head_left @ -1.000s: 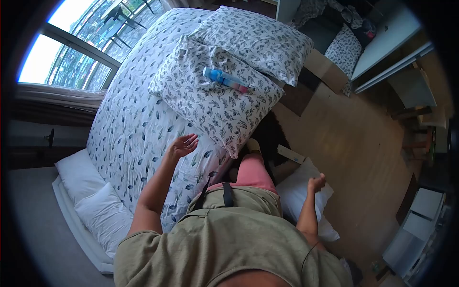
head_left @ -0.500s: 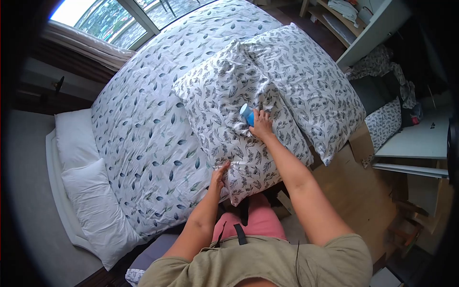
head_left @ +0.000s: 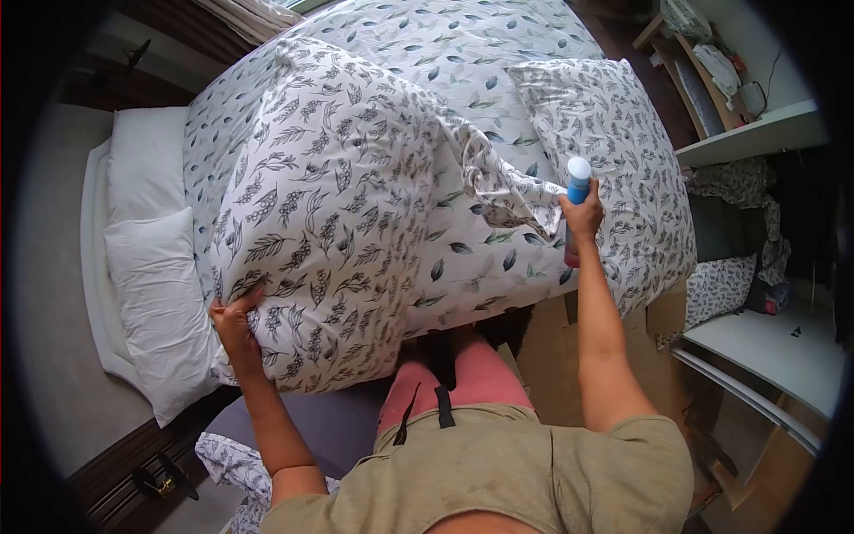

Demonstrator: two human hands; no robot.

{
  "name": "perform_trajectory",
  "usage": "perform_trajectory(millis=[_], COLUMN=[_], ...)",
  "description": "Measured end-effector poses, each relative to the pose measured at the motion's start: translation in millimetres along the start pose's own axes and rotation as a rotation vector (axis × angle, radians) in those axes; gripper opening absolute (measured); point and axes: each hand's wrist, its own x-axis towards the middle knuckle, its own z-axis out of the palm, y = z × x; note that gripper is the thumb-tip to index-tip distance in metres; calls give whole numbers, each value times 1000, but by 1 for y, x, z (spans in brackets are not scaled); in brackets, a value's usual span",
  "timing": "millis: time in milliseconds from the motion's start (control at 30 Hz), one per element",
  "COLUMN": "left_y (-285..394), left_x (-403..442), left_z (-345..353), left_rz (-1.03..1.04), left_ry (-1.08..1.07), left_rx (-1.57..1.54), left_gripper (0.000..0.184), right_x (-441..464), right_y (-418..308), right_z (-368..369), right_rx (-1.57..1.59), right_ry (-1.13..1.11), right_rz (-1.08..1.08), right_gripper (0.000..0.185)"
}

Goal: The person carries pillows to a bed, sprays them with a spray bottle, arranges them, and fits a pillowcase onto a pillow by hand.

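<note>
My left hand point(head_left: 237, 331) is closed on the near left edge of a pillow point(head_left: 329, 205) in a white case with dark leaf sprigs. The thumb lies over the fabric. My right hand point(head_left: 583, 220) is wrapped round a blue bottle with a white cap point(head_left: 578, 181), held upright, with a reddish lower end below the fist. Against that same hand lies the tip of the case's loose flap point(head_left: 507, 191), stretched out from the pillow; the fingers seem to pinch it, partly hidden. Just beyond the right hand lies a second pillow point(head_left: 632, 142) with the same print.
Under the pillows spreads a bed point(head_left: 463, 271) with a leaf-print cover. Two white pillows point(head_left: 160, 276) rest at the headboard on the left. To the right stand a white desk surface point(head_left: 756, 343) and shelves point(head_left: 703, 80) with cloths. A purple-grey seat point(head_left: 311, 427) is near my legs.
The held pillow has swung left towards the headboard with my left hand. My right hand has moved right with the bottle, drawing the flap out and away from the second pillow.
</note>
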Motion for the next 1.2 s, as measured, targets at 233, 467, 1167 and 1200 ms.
perform_trajectory(millis=[233, 467, 1167, 1200], left_y=[53, -39, -285, -277], left_x=[-6, -21, -56, -55], left_z=[-103, -126, -68, -72], left_rz=[345, 821, 417, 402], left_ry=[307, 527, -148, -139], left_rx=[212, 1031, 940, 935], left_gripper=[45, 42, 30, 33], right_x=[-54, -106, -302, -299], right_y=[36, 0, -342, -336], right_z=[61, 59, 175, 180], right_rx=[-28, 317, 585, 590], right_ry=[-137, -428, -707, -690], right_rz=[-48, -41, -370, -394], right_gripper=[70, 27, 31, 31])
